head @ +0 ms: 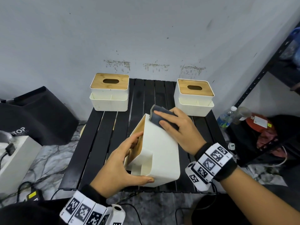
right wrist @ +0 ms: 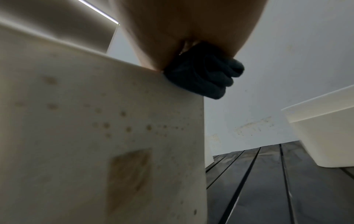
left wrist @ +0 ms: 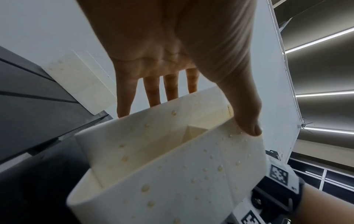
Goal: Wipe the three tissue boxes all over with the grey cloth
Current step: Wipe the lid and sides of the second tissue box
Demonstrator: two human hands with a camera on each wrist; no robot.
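Three white tissue boxes with wooden lids are on the black slatted table point(head: 100, 143). Two stand upright at the back, one on the left point(head: 109, 91) and one on the right point(head: 194, 96). The third box point(head: 162, 151) lies tipped on its side near the front, spotted with droplets point(left wrist: 172, 166). My left hand point(head: 142, 158) grips it, fingers on the wooden lid side and thumb on the near face. My right hand point(head: 160, 118) presses the folded grey cloth point(head: 155, 119) flat on the upward face near the far edge. The cloth point(right wrist: 206, 75) bunches under my palm.
A black bag point(head: 37, 114) and a white case point(head: 16, 159) sit left of the table. A dark metal shelf point(head: 259, 78) stands at the right, with bottles point(head: 227, 117) and red items on its low level. Cables lie on the marble floor in front.
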